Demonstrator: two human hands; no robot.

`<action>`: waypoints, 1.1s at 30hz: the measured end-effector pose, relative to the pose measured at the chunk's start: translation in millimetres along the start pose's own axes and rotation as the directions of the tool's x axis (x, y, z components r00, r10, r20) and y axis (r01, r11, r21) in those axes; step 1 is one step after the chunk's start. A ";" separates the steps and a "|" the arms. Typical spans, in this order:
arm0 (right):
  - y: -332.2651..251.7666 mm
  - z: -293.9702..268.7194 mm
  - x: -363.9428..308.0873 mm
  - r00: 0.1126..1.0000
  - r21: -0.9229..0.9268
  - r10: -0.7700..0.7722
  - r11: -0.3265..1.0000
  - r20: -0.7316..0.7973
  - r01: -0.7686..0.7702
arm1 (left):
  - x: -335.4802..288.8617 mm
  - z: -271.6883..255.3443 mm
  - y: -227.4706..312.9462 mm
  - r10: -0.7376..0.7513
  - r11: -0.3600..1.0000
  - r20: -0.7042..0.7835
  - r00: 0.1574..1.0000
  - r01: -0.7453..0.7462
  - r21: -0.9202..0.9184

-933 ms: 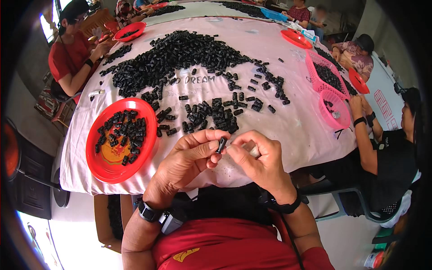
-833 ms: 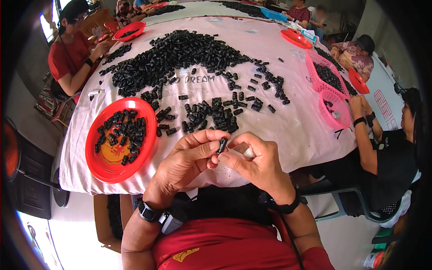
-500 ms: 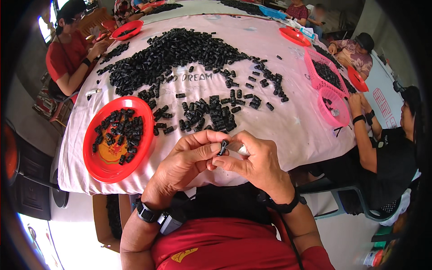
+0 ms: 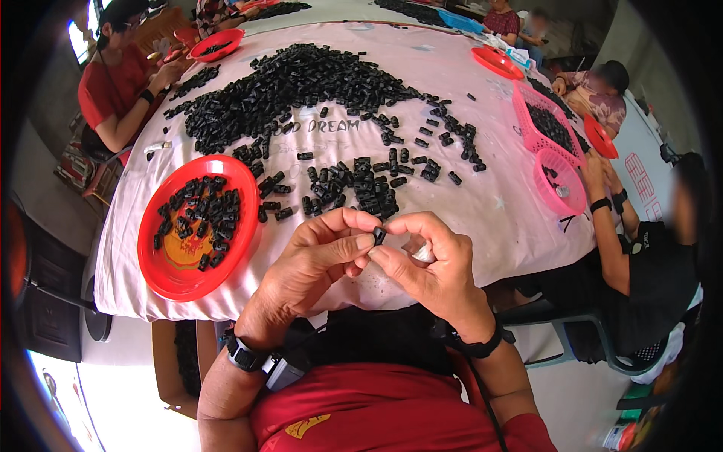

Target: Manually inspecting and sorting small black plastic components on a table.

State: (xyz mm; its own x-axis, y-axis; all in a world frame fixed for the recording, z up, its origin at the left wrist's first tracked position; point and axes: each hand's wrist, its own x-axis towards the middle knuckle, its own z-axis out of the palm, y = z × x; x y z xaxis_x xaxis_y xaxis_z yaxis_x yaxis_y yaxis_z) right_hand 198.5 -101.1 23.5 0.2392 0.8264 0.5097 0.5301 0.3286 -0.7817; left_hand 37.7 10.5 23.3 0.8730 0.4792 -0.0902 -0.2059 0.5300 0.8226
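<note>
In front of my chest, just over the table's near edge, both hands meet on a small black plastic part (image 4: 379, 236). My left hand (image 4: 312, 260) pinches it between thumb and fingers from the left. From the right, the thumb and forefinger of my right hand (image 4: 440, 264) touch the same part. Tucked within the right hand is a whitish object (image 4: 422, 251), partly hidden, whose kind I cannot make out. A red plate (image 4: 169, 285) to the left holds several similar black parts. Beyond my hands lies a loose cluster of them (image 4: 373, 188).
A large heap of black parts (image 4: 294, 83) covers the table's middle on a pale pink cloth (image 4: 482, 248). At the right stand a pink basket (image 4: 518, 117) and a pink bowl (image 4: 544, 197). Other people sit along both sides, one in black (image 4: 666, 264) close at right.
The black part has turned between my fingers, and its opening now shows. My right forefinger has come onto its top, and the whitish object sits slightly farther right.
</note>
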 end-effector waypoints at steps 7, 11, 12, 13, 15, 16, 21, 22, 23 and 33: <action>0.6 2.2 0.9 0.998 0.201 0.054 0.978 0.014 -0.055 | 0.1 0.9 1.2 0.016 1.000 -0.010 1.000 -0.016 -0.009; 1.3 0.9 2.1 0.997 0.202 0.068 0.977 0.040 -0.075 | 0.1 0.3 2.1 0.009 1.000 -0.006 1.000 -0.009 -0.021; 1.3 1.0 2.3 0.997 0.202 0.068 0.977 0.042 -0.075 | -0.1 0.7 2.1 0.010 1.000 -0.008 1.000 -0.010 -0.022; 1.4 1.2 2.5 0.997 0.208 0.065 0.976 0.043 -0.072 | -0.2 1.4 2.2 0.014 0.999 -0.006 1.000 -0.015 -0.036; -0.2 2.1 3.1 0.997 0.213 0.062 0.974 0.046 -0.070 | -0.3 1.1 1.9 0.020 0.998 -0.006 1.000 -0.020 -0.052; -3.3 3.1 3.6 0.997 0.237 0.072 0.968 0.039 -0.079 | -0.2 0.7 1.6 0.009 0.999 -0.005 1.000 -0.009 -0.049; 8.6 2.7 1.4 0.994 0.318 0.086 0.943 0.066 -0.103 | -0.1 0.2 0.9 -0.011 0.999 0.012 1.000 0.012 -0.052; 8.8 3.1 1.4 0.993 0.368 0.099 0.922 0.070 -0.119 | -0.2 0.1 0.9 -0.011 0.998 0.028 1.000 0.013 -0.061; 8.9 3.4 1.4 0.991 0.417 0.113 0.899 0.076 -0.134 | -0.2 -0.1 0.9 -0.011 0.998 0.045 0.999 0.014 -0.069; 5.6 2.1 1.7 0.969 0.533 0.180 0.810 0.169 -0.244 | 1.0 -1.3 -2.1 -0.018 0.996 0.078 0.997 0.025 -0.091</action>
State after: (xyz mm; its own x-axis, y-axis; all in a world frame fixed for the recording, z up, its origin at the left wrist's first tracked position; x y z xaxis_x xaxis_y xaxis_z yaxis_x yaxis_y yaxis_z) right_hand 200.2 -97.0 19.3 0.1899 0.9373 0.2923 -0.0628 0.3087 -0.9491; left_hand 38.5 10.7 20.7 0.9084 0.4136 -0.0612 -0.2230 0.6031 0.7658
